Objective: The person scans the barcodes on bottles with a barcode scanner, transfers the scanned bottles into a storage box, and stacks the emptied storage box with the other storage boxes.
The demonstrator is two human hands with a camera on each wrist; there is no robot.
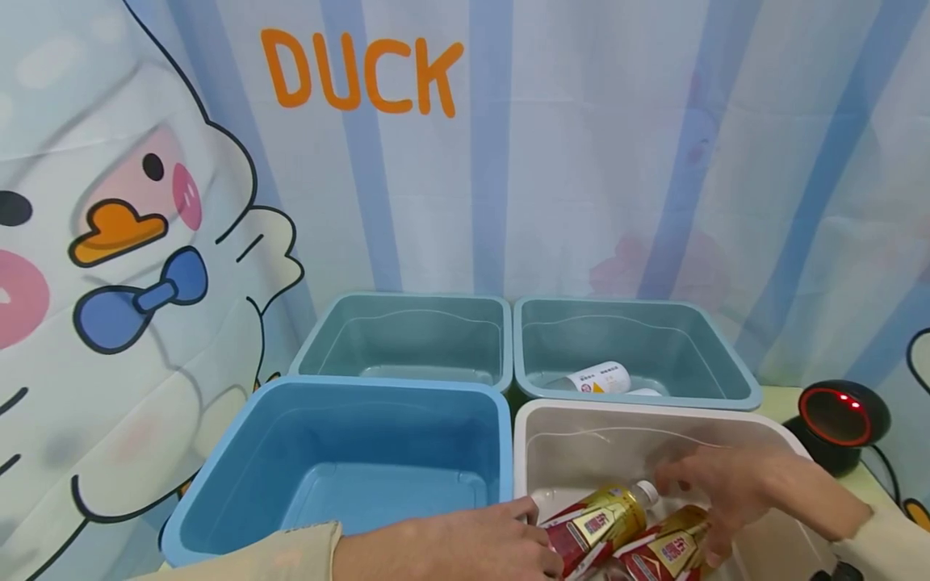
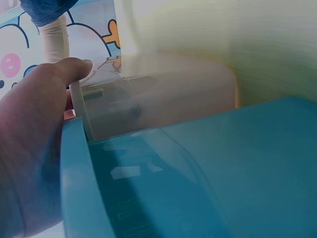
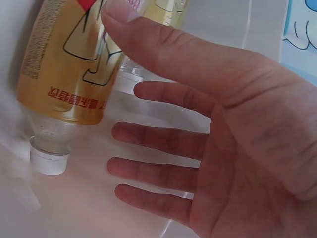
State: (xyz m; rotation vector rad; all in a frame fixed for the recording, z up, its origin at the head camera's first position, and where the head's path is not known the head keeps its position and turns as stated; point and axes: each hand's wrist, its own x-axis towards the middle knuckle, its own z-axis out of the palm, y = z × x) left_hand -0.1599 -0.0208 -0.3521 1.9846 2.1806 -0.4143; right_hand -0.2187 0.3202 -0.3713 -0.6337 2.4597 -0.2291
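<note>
Two drink bottles with red-and-gold labels lie tilted in the light beige bin point(image 1: 567, 428). The left bottle point(image 1: 603, 524) shows a white cap, and the right bottle point(image 1: 657, 553) lies partly beneath my right hand point(image 1: 734, 484). In the right wrist view, the fingers of that hand point(image 3: 213, 124) are spread, with the thumb over a bottle's gold label point(image 3: 64, 79). My left hand point(image 1: 494, 545) reaches across the bins' adjoining rims, fingertips at the left bottle's lower end. Whether it grips the bottle is hidden; the left wrist view shows mainly its thumb point(image 2: 74, 69).
A blue bin point(image 1: 392, 428) stands left of the beige one. Behind are two teal bins; the right one point(image 1: 697, 355) holds a white-labelled bottle point(image 1: 601, 378), the left one point(image 1: 414, 339) stands beside it. A black scanner point(image 1: 843, 415) with red lights sits at the right.
</note>
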